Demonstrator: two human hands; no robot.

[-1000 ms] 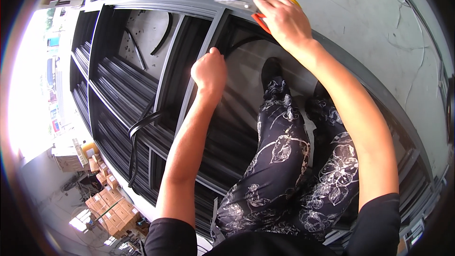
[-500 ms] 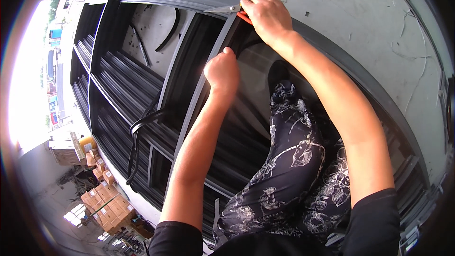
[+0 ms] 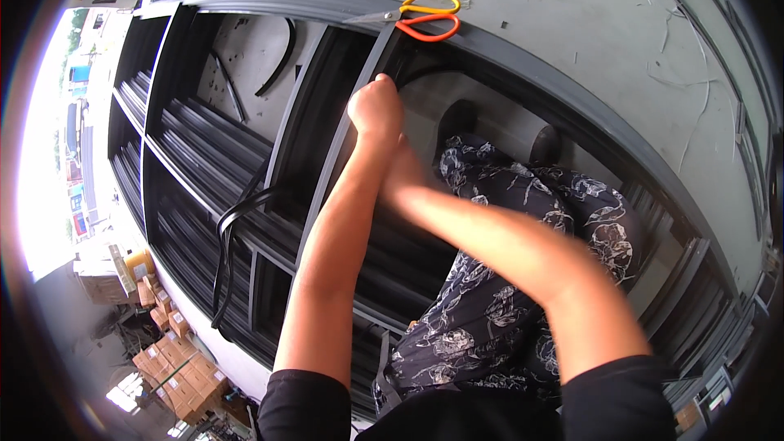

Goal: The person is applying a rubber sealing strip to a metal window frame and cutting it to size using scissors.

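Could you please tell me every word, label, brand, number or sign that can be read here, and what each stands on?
No words, numbers, brands or signs can be read.
Cardboard boxes: small pale patches, perhaps labels, too small to read.
Scissors: no lettering can be made out.
Grey frame: no lettering can be made out.
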